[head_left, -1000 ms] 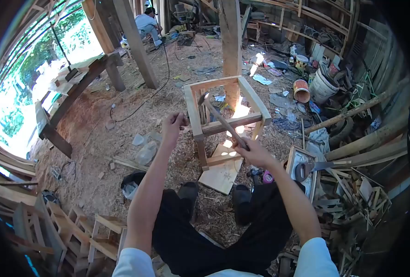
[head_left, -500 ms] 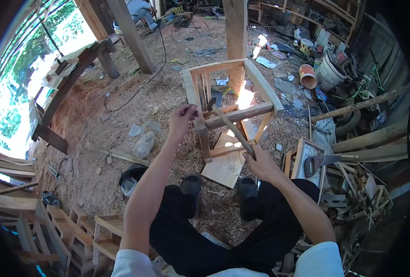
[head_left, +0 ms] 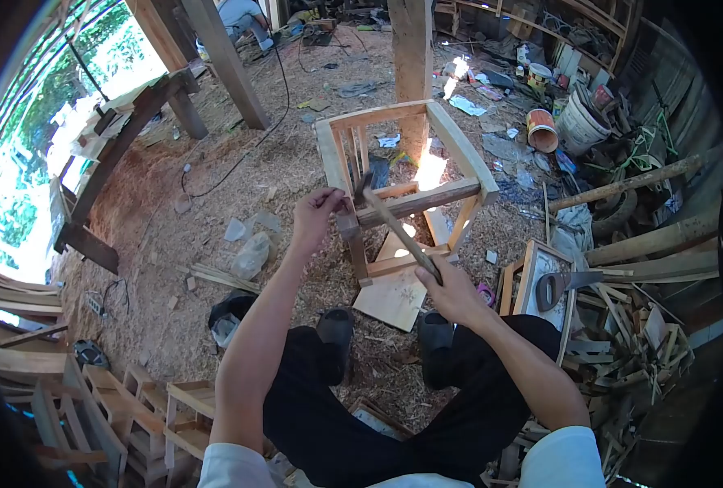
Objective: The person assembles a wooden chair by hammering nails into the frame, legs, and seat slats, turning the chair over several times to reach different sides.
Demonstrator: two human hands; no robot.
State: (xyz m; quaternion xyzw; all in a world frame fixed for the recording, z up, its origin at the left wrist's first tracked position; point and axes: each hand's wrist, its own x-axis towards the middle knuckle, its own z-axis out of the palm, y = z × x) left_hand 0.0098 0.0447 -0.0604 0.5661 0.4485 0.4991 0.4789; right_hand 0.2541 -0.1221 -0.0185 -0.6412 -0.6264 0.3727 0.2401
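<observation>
In front of me stands a wooden chair frame (head_left: 414, 203), with no seat panel on it. My right hand (head_left: 452, 289) grips the handle of a hammer (head_left: 400, 233), whose dark head is over the frame's near left corner. Close to that corner, my left hand (head_left: 319, 213) is pinched with thumb and fingertips together. Whatever it holds is too small to make out. A flat wooden board (head_left: 390, 302) lies on the ground under the frame, between my feet and its near legs.
A handsaw (head_left: 552, 289) rests on a wooden frame at right, beside a scrap wood pile (head_left: 634, 342). Buckets (head_left: 583, 124) stand farther back. More chair parts (head_left: 133, 398) lie at lower left. A post (head_left: 412, 73) rises behind the frame, and another person (head_left: 243, 18) is at the far back.
The hammer's head has shifted slightly left, nearer my left hand. My right hand has moved a little left and down. My left hand stays pinched at the corner.
</observation>
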